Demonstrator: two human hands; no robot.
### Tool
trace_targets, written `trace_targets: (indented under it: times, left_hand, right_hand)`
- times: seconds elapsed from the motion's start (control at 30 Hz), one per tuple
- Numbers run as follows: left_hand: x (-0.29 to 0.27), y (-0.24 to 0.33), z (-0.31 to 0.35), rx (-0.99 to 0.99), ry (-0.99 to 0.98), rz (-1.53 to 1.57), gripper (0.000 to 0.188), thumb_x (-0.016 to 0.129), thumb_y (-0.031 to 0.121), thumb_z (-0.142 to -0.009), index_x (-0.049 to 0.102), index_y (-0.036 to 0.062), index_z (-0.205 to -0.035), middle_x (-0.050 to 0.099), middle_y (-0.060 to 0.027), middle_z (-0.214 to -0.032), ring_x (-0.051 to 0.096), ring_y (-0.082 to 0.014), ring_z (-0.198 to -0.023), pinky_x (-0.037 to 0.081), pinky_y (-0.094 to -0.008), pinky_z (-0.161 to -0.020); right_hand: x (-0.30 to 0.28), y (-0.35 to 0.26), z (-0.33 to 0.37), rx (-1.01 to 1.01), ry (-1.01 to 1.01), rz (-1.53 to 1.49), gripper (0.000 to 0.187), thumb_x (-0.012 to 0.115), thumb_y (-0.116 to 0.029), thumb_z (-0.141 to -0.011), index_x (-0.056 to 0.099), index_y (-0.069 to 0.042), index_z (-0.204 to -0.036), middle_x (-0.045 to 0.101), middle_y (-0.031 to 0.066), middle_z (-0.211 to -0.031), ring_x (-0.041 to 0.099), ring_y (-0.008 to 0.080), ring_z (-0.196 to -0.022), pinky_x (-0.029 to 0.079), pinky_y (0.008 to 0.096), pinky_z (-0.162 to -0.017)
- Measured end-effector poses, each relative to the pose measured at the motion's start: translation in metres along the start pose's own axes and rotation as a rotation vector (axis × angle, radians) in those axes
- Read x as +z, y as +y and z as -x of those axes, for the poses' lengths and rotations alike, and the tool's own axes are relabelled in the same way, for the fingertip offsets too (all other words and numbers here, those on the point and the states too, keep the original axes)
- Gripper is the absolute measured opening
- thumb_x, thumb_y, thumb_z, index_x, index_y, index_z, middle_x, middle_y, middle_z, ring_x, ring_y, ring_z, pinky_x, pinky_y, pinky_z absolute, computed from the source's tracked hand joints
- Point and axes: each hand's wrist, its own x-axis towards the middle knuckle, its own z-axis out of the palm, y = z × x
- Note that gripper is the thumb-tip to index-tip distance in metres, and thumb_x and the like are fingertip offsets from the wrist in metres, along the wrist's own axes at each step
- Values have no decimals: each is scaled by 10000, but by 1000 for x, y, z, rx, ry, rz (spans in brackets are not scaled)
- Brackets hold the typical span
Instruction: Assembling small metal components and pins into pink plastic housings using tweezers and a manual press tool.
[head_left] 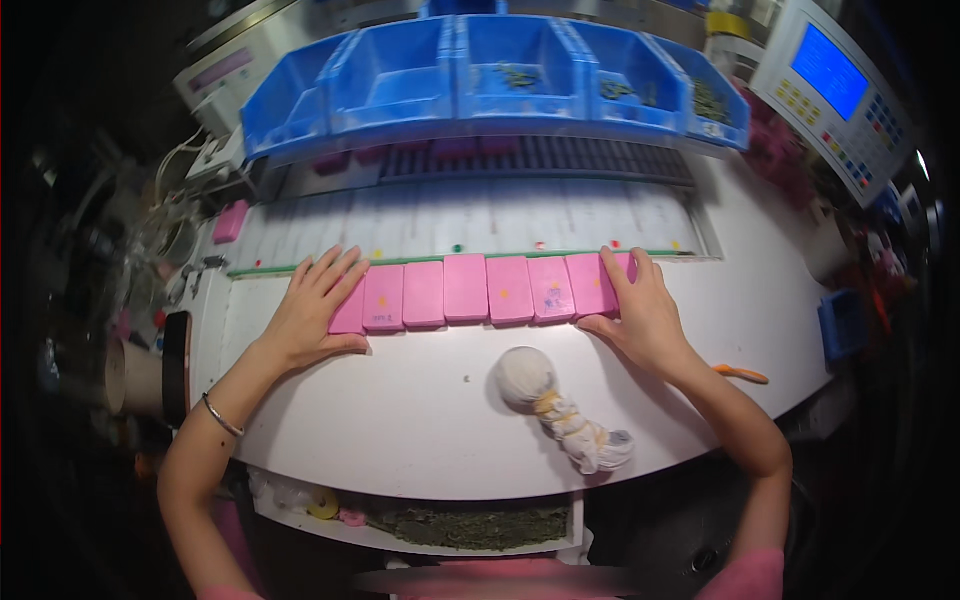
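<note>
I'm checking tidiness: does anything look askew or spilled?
The row of pink blocks is slightly uneven: their far edges don't line up. A small speck also lies on the white table, like a stray crumb.

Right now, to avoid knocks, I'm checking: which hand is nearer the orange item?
Right. The right hand is beyond the orange item and to its left; the left hand is much farther left.

Bare worktop (385, 430) leaves a wide passage left of the white wrapped bundle (526, 377), which lies in the way on the near side of the pink blocks (466, 290). These fill the gap between left hand (308, 315) and right hand (645, 312); blue bins (400, 114) bar the far side.
</note>
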Motion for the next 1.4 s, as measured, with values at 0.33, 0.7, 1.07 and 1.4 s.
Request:
trace_targets:
  times: [0.33,0.7,1.07,1.4]
  left_hand:
    - [6,-32,11,-7,102,-37,886,579,655,-697,345,126,-1369,339,-144,-1397,303,-370,-1276,231,-506,-1041]
    - [9,4,-20,53,118,6,820,601,587,-735,370,94,-1349,340,-128,-1404,304,-350,-1287,231,-522,-1034]
    - [12,76,-15,53,319,177,704,664,321,-761,376,-21,-1305,347,-204,-1369,306,-374,-1279,253,-496,-1041]
    - [45,181,71,329,146,589,581,573,216,-826,365,-121,-1251,340,-271,-1345,359,-370,-1245,282,-425,-1049]
  right_hand:
    - [31,-15,-31,-464,182,194,872,685,-546,-653,398,-75,-1328,329,227,-1360,317,390,-1253,277,481,-982]
    - [32,-27,-38,-472,159,166,832,675,-509,-651,425,-63,-1307,385,206,-1341,365,355,-1236,276,474,-985]
    - [5,-82,76,-360,-81,9,649,633,-173,-750,358,30,-1302,468,235,-1203,505,359,-1018,415,425,-862]
    - [10,-63,95,-184,21,-31,664,532,86,-715,366,-32,-1347,465,226,-1190,464,399,-1075,397,413,-915]
